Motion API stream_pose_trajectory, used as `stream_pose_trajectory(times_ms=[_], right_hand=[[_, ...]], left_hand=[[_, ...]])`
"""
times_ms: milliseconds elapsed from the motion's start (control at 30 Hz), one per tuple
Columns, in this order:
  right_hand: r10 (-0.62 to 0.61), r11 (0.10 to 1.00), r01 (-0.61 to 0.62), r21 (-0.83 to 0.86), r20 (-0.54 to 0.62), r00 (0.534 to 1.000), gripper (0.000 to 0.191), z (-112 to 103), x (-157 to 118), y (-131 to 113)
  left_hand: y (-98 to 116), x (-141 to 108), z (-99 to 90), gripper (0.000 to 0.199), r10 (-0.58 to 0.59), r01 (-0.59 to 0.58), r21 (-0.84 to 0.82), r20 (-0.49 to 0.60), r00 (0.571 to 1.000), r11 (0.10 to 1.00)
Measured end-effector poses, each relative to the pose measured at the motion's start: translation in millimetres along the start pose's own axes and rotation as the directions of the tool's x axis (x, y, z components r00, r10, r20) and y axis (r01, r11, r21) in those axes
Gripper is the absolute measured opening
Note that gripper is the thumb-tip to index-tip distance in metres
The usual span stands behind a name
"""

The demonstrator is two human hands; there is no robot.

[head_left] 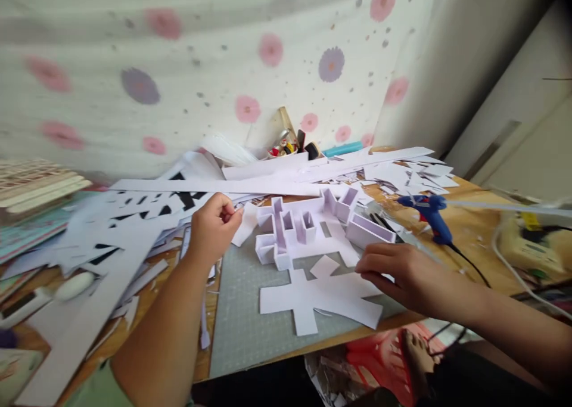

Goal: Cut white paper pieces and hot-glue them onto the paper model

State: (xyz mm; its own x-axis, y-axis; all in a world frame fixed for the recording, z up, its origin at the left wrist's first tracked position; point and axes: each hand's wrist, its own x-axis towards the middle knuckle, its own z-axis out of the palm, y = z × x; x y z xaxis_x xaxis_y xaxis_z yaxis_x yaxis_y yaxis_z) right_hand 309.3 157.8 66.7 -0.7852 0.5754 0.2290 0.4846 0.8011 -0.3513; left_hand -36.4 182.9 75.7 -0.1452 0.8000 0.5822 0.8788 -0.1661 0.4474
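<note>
My left hand (pixel 214 225) is raised over the left edge of the green cutting mat (pixel 241 347), thumb and fingertips pinched together. Whatever may be between them is too small to make out. Just right of it stands a white foam-board model (pixel 306 249) with upright walls forming letter-like boxes on a flat base. In front of the model lies a flat, cross-shaped white board piece (pixel 308 300). My right hand (pixel 397 273) hovers at that piece's right end, fingers bent and pressed together. The fingers hide what they hold, if anything, and I cannot tell whether they touch the board.
A blue hot-glue gun (pixel 431 213) with a glue stick rests at the right. Long white strips (pixel 201 186) and cut scraps (pixel 411 174) lie at the back. Cut-out sheets (pixel 138 210) cover the left. A cup of small items (pixel 283 145) stands by the floral curtain (pixel 223 55).
</note>
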Motion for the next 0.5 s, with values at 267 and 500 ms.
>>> stream_pose_trajectory(times_ms=[267, 500], right_hand=[[0.020, 1.000, -0.023, -0.012, -0.192, 0.981, 0.019, 6.0, -6.3, 12.3], [0.043, 0.997, -0.031, 0.076, -0.173, 0.984, 0.017, -0.9, -7.3, 15.3]], left_hand=[[-59.5, -10.6, -67.6, 0.010, -0.138, 0.127, 0.357, 0.004, 0.990, 0.925], [-128.0, -50.0, -103.8, 0.037, -0.261, 0.251, 0.661, -0.086, 0.961, 0.707]])
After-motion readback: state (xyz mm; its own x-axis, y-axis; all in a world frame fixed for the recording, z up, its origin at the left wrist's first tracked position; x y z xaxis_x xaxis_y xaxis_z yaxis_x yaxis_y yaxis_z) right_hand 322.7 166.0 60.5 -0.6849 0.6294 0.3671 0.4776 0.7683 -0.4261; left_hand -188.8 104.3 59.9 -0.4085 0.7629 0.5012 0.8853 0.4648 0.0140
